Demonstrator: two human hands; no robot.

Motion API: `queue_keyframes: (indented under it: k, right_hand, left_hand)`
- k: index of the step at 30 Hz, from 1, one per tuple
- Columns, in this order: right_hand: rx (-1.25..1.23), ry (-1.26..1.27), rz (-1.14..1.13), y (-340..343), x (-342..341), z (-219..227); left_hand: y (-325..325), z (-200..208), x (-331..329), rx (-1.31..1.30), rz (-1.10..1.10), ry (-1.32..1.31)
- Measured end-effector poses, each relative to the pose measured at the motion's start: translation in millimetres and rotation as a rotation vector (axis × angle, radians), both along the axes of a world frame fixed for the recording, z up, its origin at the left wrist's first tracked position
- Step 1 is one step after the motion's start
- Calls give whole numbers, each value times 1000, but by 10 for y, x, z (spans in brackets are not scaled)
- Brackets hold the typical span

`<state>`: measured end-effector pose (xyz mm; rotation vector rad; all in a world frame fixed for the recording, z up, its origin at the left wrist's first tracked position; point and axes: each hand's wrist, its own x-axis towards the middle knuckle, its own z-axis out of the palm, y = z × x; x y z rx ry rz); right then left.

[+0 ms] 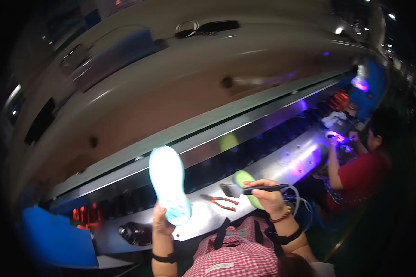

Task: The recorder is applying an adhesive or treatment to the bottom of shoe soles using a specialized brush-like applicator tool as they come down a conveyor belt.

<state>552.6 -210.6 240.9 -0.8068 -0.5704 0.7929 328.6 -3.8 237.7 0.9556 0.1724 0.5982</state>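
Note:
My left hand (162, 222) grips a pale shoe sole (167, 171) by its lower end. The sole stands nearly upright over the metal bench, its face bright under the light, with small marks or holes in the lower part. My right hand (272, 199) is closed round a brush (248, 189) with a dark handle, its bristles pointing left. The brush is apart from the pale sole. Behind it lies a green sole (245, 176), partly hidden by brush and hand. Between my hands, pliers (219, 201) with red-and-black handles rest on the bench (196, 227).
A dark, shiny object (135, 233) sits at the bench's left end, beside a blue panel (55, 237). Beyond the bench runs a slot with dark flaps (201, 180) and a metal rail. A thin pale tube (300, 198) hangs by my right hand. Another person (363, 173) works at right.

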Motion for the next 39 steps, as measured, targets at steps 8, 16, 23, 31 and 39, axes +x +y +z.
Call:
queue_keyframes:
  k: [8,16,23,31,39]
  right_hand:
    - [-249,-165,211,345,-342,-3]
    - [-289,-57,226,723,-334,-38]
    - [-80,-1224,114,635,-609,212]
    - [-220,-750,260,569,-388,460]
    - [-153,-636,513,551,-522,617]
  left_hand:
    - [-594,-440,291,-479,-313,-54]
    - [-752,-436,442,-660,-126,-103]
    - [-496,-509,359,-524,125,-32]
    - [-585,-110,270,-620,-120,-231]
    - [-485,-148,257,-683,-21,-128]
